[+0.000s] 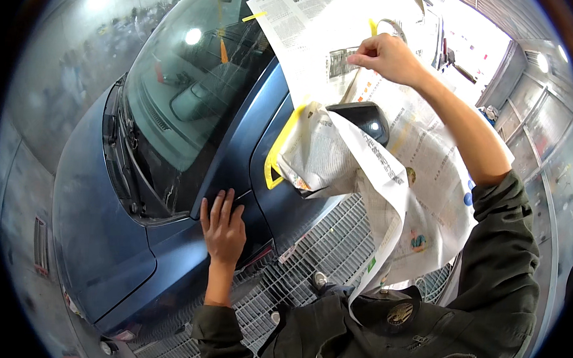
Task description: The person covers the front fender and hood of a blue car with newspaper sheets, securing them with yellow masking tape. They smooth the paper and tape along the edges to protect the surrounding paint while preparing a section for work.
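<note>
My left hand (223, 234) lies with fingers spread on the blue car's (188, 239) bodywork, just below the windshield corner. Higher up on the right, my right hand (387, 58) is closed in a pinch over sheets of newspaper (422, 140); what is between its fingertips is hidden. The newspaper covers the car's side and hangs in loose folds toward my chest. Yellow tape (283, 147) edges the sheet beside the front door. A dark side mirror (366, 120) pokes out between the sheets below my right hand.
The windshield (181, 91) fills the upper left, with an orange tag hanging inside. Metal grating (335, 239) makes up the floor under my feet. A smudged grey wall (81, 48) stands beyond the car; panelled walls (544, 126) rise on the right beside a bright opening.
</note>
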### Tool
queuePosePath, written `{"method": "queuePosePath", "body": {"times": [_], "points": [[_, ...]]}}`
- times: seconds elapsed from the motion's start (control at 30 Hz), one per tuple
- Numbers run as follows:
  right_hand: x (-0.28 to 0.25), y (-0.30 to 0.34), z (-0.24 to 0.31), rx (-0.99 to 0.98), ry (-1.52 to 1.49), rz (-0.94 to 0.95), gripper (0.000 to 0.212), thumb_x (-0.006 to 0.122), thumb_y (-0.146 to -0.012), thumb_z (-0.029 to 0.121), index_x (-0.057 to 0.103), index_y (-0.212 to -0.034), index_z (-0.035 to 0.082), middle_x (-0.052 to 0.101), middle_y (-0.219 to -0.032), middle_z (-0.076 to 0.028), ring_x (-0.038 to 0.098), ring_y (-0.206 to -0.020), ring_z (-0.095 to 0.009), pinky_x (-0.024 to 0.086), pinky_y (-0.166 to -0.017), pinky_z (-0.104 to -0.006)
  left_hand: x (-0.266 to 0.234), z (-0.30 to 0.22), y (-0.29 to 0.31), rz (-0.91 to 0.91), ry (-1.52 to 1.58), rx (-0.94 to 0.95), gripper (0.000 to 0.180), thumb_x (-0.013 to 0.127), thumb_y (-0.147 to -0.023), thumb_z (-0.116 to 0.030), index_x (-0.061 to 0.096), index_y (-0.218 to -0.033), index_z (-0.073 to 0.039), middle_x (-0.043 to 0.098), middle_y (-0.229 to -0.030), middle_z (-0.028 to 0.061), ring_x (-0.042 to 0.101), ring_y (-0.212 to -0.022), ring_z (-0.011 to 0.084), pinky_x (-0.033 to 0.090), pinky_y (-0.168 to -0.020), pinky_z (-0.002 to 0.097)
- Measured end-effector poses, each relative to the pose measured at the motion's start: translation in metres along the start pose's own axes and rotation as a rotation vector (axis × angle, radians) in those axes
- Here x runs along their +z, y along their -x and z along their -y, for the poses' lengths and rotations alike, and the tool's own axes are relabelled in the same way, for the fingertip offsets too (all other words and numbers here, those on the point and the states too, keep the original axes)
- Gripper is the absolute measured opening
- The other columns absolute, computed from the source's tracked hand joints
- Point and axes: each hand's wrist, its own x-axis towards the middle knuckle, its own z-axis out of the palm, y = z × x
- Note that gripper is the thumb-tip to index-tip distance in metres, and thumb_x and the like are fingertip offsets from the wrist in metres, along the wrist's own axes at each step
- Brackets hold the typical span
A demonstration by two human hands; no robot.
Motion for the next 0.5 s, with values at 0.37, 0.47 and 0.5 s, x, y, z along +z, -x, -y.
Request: {"method": "queuePosePath", "body": {"times": [0.37,0.47,0.5], "points": [[-0.100,0.122,0.016,0.338,-0.075,-0.053,0.033,0.070,-0.092,0.033,0.075,-0.087,0.000,0.062,-0.064,-0.003,0.051,-0.059,-0.010,0.042,-0.057,-0.0293,-0.041,-0.104,-0.054,-0.221,0.653,0.290,0.037,0.077,-0.083,-0.009,0.064,-0.118,-0.006,0.065,-0.128,0.0104,0.061,-0.115,0.0263,0.049,-0.099,0.0441],[-0.130,0.182,0.015,0.492,0.048,-0.045,0.032,0.070,-0.091,0.029,0.074,-0.088,-0.002,0.060,-0.063,-0.003,0.049,-0.057,-0.009,0.040,-0.054,-0.0282,-0.071,-0.136,-0.088,-0.300,0.726,0.409,0.044,0.077,-0.085,-0.017,0.061,-0.125,-0.008,0.062,-0.134,0.0085,0.058,-0.121,0.0242,0.043,-0.107,0.0472],[-0.135,0.205,0.008,0.561,0.051,-0.050,0.032,0.070,-0.091,0.028,0.074,-0.089,-0.004,0.061,-0.063,-0.003,0.049,-0.056,-0.009,0.041,-0.054,-0.0286,-0.080,-0.144,-0.100,-0.277,0.728,0.463,0.046,0.077,-0.085,-0.020,0.060,-0.127,-0.010,0.061,-0.136,0.0076,0.057,-0.122,0.0234,0.040,-0.111,0.0491]]}}
